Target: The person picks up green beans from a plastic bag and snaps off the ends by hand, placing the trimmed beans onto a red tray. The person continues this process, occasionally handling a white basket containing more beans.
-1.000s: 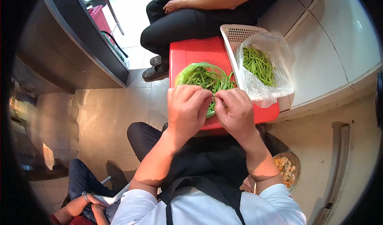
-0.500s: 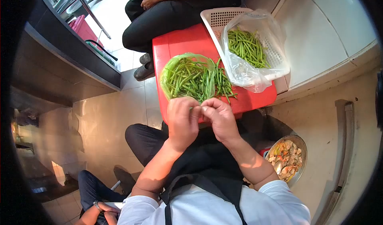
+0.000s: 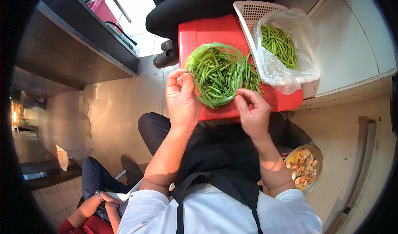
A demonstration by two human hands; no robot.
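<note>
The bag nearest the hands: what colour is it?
The bag is see-through light green, best seen in the head view.

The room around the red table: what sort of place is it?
Probably a restaurant's kitchen or back area: green beans in a bag, a white basket, and a bowl of food.

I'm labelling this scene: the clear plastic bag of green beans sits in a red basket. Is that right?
Not quite: the basket is white, not red, as the head view shows. The clear plastic bag of green beans does sit in it.
</note>
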